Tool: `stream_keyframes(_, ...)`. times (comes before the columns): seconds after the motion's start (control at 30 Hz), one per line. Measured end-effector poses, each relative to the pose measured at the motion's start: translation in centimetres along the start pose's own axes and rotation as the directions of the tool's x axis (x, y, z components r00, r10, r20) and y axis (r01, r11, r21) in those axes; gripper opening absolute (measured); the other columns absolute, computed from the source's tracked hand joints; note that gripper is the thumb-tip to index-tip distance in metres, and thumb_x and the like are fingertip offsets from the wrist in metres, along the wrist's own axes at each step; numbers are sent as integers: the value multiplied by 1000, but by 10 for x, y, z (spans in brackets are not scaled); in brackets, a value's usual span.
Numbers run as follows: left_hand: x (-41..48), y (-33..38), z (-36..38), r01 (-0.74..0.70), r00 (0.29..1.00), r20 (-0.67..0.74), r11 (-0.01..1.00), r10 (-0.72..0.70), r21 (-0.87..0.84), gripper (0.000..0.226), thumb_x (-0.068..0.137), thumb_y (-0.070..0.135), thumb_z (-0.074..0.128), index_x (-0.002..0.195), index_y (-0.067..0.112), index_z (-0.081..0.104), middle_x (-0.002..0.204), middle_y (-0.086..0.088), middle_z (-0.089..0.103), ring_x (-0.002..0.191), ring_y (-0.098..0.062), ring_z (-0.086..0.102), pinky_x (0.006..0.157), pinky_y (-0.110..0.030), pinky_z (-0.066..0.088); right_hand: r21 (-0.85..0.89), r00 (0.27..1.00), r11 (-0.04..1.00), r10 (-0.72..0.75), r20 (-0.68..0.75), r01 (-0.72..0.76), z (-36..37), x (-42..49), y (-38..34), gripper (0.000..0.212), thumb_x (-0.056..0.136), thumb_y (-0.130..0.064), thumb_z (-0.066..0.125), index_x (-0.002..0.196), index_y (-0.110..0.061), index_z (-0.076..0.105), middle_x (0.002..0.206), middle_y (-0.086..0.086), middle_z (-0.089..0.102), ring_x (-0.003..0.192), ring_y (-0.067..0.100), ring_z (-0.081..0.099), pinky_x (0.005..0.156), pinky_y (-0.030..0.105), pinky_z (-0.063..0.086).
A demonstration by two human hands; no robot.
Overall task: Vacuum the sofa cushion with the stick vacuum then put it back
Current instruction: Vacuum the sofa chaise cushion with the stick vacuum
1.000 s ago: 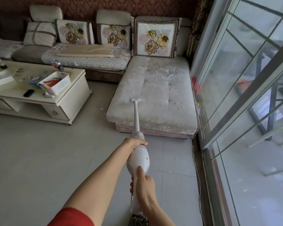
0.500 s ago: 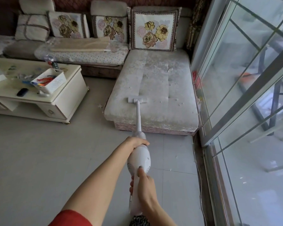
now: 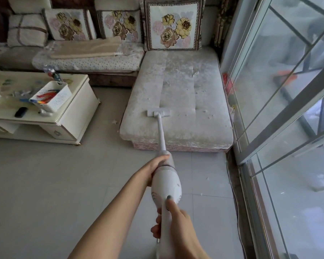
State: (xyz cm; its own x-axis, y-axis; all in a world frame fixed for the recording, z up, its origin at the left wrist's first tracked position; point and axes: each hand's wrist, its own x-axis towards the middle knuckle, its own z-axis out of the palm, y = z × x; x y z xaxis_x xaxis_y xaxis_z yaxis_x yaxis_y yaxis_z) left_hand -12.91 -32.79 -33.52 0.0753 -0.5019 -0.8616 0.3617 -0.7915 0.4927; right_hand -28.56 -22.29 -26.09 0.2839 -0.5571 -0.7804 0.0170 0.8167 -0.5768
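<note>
The white stick vacuum [image 3: 166, 186] runs from my hands up to the pale sofa cushion [image 3: 200, 101]. Its flat nozzle [image 3: 158, 112] rests on the near left part of the cushion, beside a brushed stripe. My left hand [image 3: 155, 166] wraps the front of the vacuum's body, just below the tube. My right hand [image 3: 173, 223] grips the rear handle with the thumb laid along the top. White crumbs dot the right side of the cushion.
A cream coffee table [image 3: 45, 116] with a white basket [image 3: 51, 95] stands at the left. Floral pillows [image 3: 173, 25] line the sofa back. Glass sliding doors [image 3: 281, 90] run along the right. A thin cable [image 3: 236, 208] lies along the door track. Grey tile floor lies between.
The nozzle has shifted slightly right and back toward me along the cushion's near part. My view has tilted downward and moved a little closer to the sofa.
</note>
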Motion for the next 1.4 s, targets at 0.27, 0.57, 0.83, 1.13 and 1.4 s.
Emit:
stream_keyframes(0.27, 6, 15, -2, 4, 999, 46, 995, 0, -97, 43, 84, 49, 66, 94, 7, 63, 63, -9, 67, 56, -22, 63, 58, -26, 51, 4, 998, 1000, 30, -59, -30, 7, -3, -19, 48, 94, -34, 57, 67, 0, 77, 56, 17, 58, 44, 25, 49, 53, 31, 36)
stream_keyframes(0.57, 17, 32, -14, 23, 992, 126, 993, -8, -119, 48, 85, 48, 65, 104, 5, 62, 72, -12, 68, 60, -24, 64, 58, -28, 53, -87, 994, 995, -54, -99, 46, 27, 0, -39, 49, 95, -21, 59, 51, -4, 73, 38, 5, 55, 34, 13, 49, 47, 20, 42)
stream_keyframes(0.83, 21, 51, -43, 29, 986, 166, 996, -14, -85, 40, 87, 46, 63, 95, 6, 61, 75, -13, 65, 64, -25, 61, 60, -30, 50, -1, 988, 1000, -24, -151, 24, 75, 6, -42, 44, 90, -38, 61, 65, -1, 64, 44, 9, 52, 32, 18, 45, 41, 23, 36)
stream_keyframes(1.13, 23, 65, -58, 29, 984, 180, 998, -19, -53, 41, 87, 48, 61, 95, 8, 61, 72, -11, 64, 59, -23, 61, 55, -27, 51, 16, 991, 1000, 8, -133, -5, 86, 23, -37, 45, 98, -34, 49, 87, 6, 66, 54, 10, 52, 39, 21, 44, 48, 29, 33)
stream_keyframes(1.4, 31, 66, -62, 33, 980, 197, 998, -21, -57, 46, 86, 51, 62, 99, 7, 61, 68, -10, 65, 55, -22, 63, 55, -27, 52, 11, 990, 1000, -2, -140, 4, 93, 22, -42, 42, 99, -34, 47, 83, 3, 61, 54, 8, 51, 38, 17, 44, 43, 24, 35)
